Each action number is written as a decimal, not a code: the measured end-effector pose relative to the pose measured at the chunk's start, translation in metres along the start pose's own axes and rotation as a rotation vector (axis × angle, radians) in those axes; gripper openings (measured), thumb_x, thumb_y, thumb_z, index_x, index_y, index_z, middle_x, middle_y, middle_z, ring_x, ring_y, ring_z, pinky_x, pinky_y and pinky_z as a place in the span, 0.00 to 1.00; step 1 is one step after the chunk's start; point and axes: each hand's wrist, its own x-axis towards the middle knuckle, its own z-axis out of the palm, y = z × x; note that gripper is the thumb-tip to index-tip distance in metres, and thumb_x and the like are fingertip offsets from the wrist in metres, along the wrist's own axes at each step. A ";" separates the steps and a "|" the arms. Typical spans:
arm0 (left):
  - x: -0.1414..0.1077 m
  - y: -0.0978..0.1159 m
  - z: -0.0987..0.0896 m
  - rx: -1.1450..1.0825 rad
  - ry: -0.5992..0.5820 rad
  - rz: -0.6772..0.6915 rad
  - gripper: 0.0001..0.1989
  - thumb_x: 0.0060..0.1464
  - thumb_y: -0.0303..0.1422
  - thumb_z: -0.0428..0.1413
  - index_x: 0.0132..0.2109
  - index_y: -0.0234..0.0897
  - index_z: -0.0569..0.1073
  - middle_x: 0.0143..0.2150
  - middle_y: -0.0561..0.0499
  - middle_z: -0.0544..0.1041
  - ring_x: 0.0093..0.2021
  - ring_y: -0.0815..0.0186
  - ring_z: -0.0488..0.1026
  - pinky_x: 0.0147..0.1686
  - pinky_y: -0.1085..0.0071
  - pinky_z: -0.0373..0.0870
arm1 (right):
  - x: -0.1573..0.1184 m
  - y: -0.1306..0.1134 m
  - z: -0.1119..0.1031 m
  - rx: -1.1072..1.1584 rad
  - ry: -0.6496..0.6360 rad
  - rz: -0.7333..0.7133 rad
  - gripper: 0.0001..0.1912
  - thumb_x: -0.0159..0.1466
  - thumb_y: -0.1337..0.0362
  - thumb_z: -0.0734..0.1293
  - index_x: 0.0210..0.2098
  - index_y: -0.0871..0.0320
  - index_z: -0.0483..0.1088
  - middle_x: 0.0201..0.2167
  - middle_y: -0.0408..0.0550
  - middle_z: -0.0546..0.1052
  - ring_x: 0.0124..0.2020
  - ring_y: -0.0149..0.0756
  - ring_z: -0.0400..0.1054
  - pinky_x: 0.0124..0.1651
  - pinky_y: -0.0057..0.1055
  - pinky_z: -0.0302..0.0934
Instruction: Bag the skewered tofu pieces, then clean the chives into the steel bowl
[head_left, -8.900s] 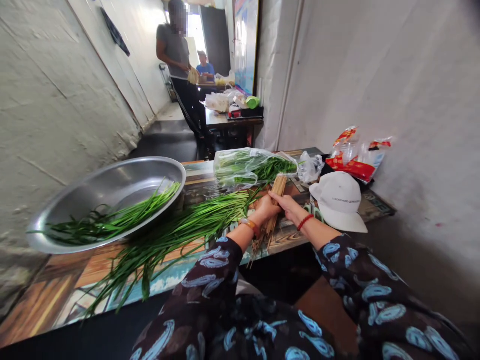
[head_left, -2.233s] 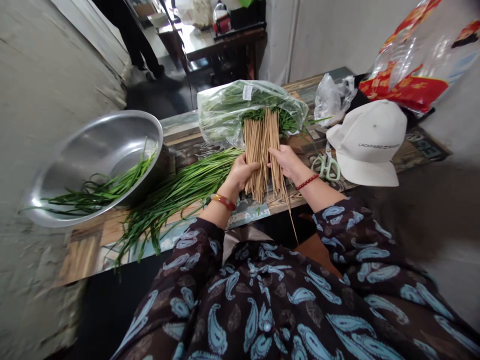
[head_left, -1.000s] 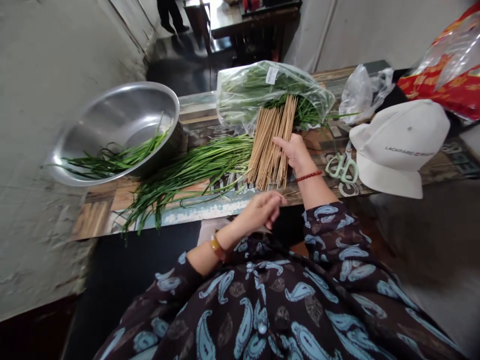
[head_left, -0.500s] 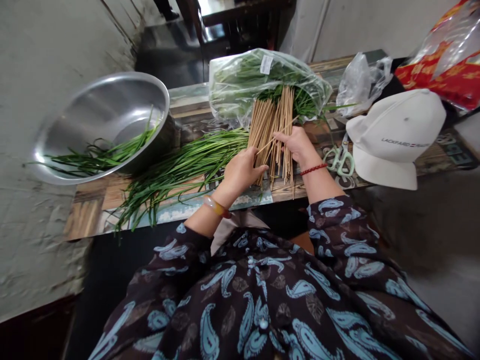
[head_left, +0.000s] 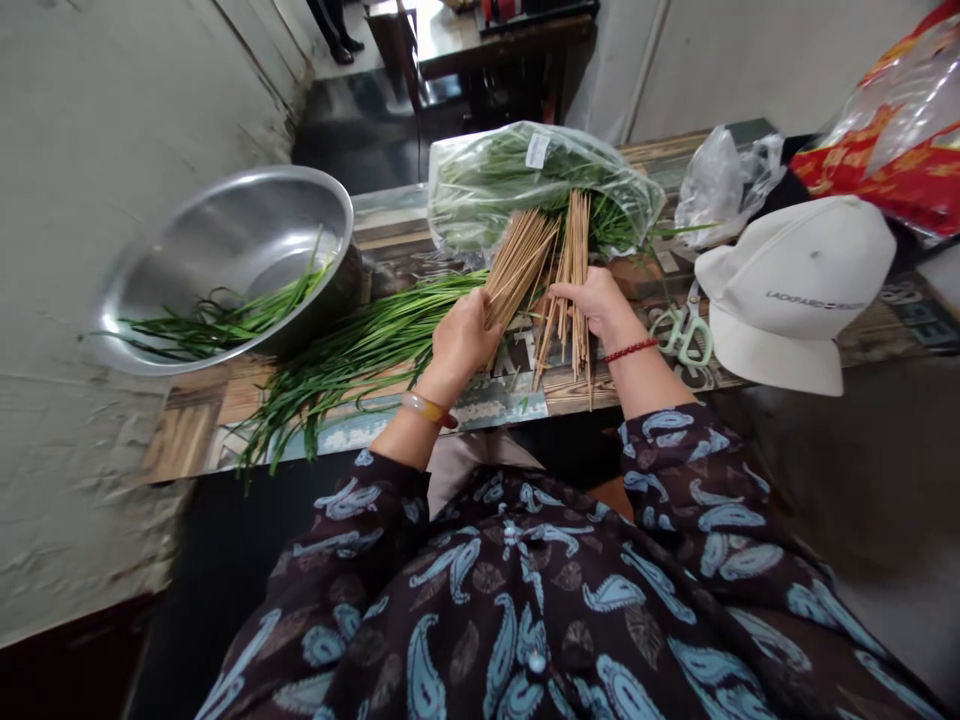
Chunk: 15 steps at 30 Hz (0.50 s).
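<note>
Fingers wrapped round, my left hand (head_left: 466,335) grips the lower end of a bundle of thin wooden sticks (head_left: 519,262), which slants up to the right. A second cluster of sticks (head_left: 576,240) stands beside it, its lower ends spread over the table's front edge. My right hand (head_left: 596,305) is closed on that cluster from the right, thumb across it. Long green leafy stalks (head_left: 367,335) lie on the table left of my left hand. Behind the sticks rests a clear plastic bag (head_left: 480,185) of more greens, its open end near the stick tips.
A large steel bowl (head_left: 225,230) with some green stalks is at the left. Light green scissors (head_left: 686,332), a white cap (head_left: 802,290), a crumpled clear bag (head_left: 724,185) and a red package (head_left: 885,165) are at the right. A person's legs (head_left: 334,30) show at the back.
The sticks have parted into two bundles with a gap between them. My left hand has moved slightly left and closed round its bundle. The view has shifted a little.
</note>
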 end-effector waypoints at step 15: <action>0.017 0.036 0.004 -0.187 -0.384 0.099 0.13 0.61 0.27 0.48 0.29 0.35 0.72 0.23 0.46 0.74 0.23 0.66 0.70 0.26 0.73 0.61 | 0.004 -0.005 0.011 -0.007 0.049 0.070 0.07 0.50 0.76 0.67 0.22 0.60 0.67 0.15 0.40 0.69 0.15 0.27 0.62 0.17 0.21 0.54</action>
